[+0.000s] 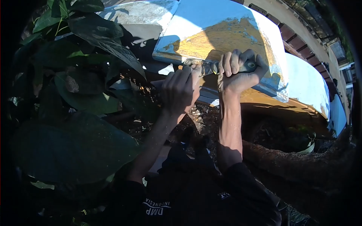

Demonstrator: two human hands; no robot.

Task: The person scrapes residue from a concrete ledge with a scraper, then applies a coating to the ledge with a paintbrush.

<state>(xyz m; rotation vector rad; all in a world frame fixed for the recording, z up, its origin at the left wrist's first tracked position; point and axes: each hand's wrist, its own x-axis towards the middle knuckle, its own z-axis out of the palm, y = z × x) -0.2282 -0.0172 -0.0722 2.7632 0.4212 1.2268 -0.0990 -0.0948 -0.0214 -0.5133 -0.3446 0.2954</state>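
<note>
Both of my hands are closed around a dark, elongated tool (207, 68) with a yellowish ring near its middle. My right hand (241, 71) wraps its right end, where a dark rounded part shows beside the palm. My left hand (181, 88) grips the left end with curled fingers. The tool lies against the lower edge of a blue-white painted boat-like hull (226, 17). Around it, a patch of bare yellow wood (211, 41) shows flaking paint at its borders. The tool's working end and exact kind are hidden by my fingers and shadow.
Large green leaves (75, 147) crowd the left side, close to my left forearm. A thick brown trunk or branch (286, 162) crosses the lower right. More painted hull (307, 81) extends right. Leaf litter (198, 118) covers the ground below.
</note>
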